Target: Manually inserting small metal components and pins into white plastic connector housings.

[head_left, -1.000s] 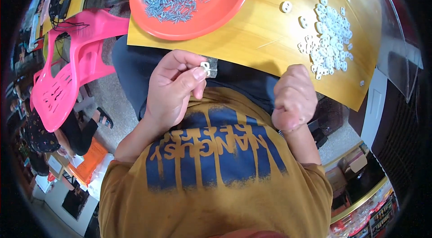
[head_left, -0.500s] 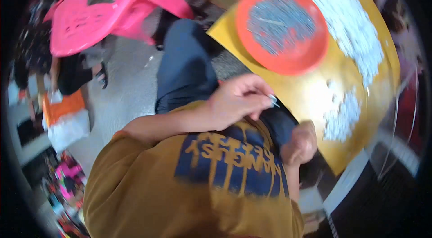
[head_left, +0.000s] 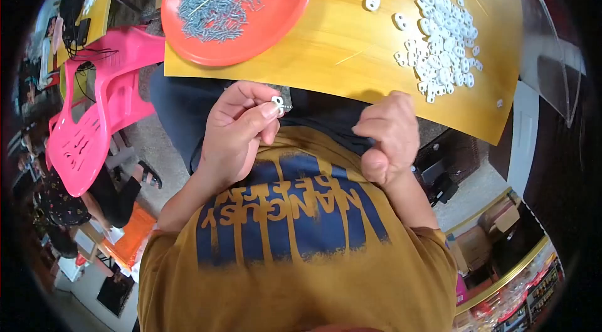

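Note:
Between the thumb and fingers of my left hand is a small white plastic clip with two holes. A thin metal screw sticks out of its side, toward the right. My right hand is curled closed a short way to the right, and its fingers hide whatever may be inside. Both hands are over my lap, just off the near edge of the yellow table. On the table, a red plate carries a heap of grey screws. A pile of similar white clips lies farther right.
Two stray clips, one a white clip, lie between plate and pile. A thin yellowish strip rests near the table edge. A pink plastic chair stands at left, with another person beyond it. Cardboard boxes are at lower right.
My view has swung, so the plate now appears at upper left and the table's edge runs across in front of me. The left hand keeps the clip; the right stays curled.

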`<state>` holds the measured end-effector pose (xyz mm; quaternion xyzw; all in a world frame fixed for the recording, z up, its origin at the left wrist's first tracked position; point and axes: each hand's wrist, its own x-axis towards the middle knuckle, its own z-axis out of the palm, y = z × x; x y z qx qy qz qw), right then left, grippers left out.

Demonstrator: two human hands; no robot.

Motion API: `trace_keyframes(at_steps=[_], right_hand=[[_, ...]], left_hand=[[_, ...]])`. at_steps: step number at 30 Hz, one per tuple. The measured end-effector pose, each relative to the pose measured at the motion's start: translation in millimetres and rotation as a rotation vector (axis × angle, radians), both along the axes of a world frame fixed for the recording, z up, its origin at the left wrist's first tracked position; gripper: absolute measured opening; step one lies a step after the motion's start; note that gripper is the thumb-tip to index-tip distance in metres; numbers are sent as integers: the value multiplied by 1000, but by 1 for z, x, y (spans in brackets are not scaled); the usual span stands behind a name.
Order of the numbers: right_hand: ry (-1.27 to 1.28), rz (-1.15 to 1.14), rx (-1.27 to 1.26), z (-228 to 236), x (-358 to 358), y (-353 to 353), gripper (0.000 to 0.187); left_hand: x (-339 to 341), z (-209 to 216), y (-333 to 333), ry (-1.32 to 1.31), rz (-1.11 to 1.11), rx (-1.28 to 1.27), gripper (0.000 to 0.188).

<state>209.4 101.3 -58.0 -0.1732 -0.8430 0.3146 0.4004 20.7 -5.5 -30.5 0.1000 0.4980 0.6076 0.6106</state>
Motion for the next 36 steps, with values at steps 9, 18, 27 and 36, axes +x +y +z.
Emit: trace_keyframes(at_steps=[9,18,27,36], right_hand=[[-138,-431,-84,13,23,28,9],[-434,-466,225,21,15,56,22],[-551,-269,362,39,-35,94,24],[-737,-94,249,39,-52,105,18]], left_hand=[[13,3,15,49,-9,-76,10],[8,1,14,39,-9,-78,9],[0,-3,4,-1,12,-17,10],[-12,-2,-9,-56,56,-1,11]])
